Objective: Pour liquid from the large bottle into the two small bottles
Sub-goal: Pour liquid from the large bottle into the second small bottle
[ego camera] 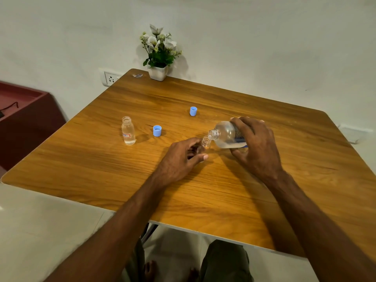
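Observation:
My right hand point(256, 145) grips the large clear bottle point(224, 135), tipped on its side with its open mouth pointing left. Liquid lies along the bottle's lower side. Its mouth sits right over the open neck of a small clear bottle point(206, 142), which my left hand point(181, 157) holds on the wooden table point(101, 169); most of that small bottle is hidden by my fingers. A second small bottle point(128, 131) stands upright and uncapped at the left, holding clear liquid, with a red-edged label.
Two blue caps lie on the table: one point(157, 130) between the small bottles, one point(193, 111) further back. A white pot of artificial flowers point(158, 72) stands at the far edge. A dark red cabinet point(24, 119) is to the left.

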